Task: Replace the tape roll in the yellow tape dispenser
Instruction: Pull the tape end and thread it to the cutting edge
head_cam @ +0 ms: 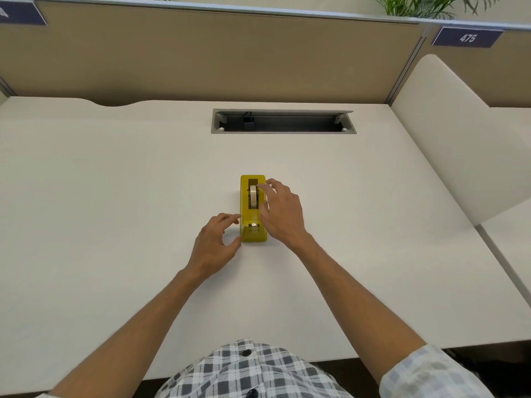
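Both hands are flanking the yellow tape dispenser point(253, 209), left hand point(214, 244) loosely curled, right hand point(283, 209) fingertips touching the seated tape roll point(253, 196), so the swap is seemingly just starting or finishing.

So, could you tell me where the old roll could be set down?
Bare desk lies left of the left hand, and between the yellow tape dispenser and cable tray. Crowded only around the dispenser, where the right hand also works.

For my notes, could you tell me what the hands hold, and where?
Nothing is gripped: left hand and right hand only touch the yellow dispenser's sides.
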Demonstrator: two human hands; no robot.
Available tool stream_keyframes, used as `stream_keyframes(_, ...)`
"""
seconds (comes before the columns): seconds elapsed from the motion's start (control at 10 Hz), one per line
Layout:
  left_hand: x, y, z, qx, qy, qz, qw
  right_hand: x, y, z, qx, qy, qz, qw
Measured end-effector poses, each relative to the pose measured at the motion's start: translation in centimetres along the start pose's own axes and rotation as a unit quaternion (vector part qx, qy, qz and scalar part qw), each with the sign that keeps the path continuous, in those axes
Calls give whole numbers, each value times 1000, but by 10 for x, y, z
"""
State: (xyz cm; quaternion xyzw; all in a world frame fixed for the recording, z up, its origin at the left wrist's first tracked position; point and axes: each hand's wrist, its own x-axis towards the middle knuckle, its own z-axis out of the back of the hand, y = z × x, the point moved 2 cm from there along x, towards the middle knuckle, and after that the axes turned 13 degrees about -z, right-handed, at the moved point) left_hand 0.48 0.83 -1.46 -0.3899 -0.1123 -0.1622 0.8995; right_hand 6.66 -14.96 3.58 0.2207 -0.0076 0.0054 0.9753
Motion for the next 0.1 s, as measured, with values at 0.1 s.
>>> stream_keyframes(0.1, 2, 6, 10, -8, -7, 3, 1000, -1, -2, 2, 10, -8, -3, 1000)
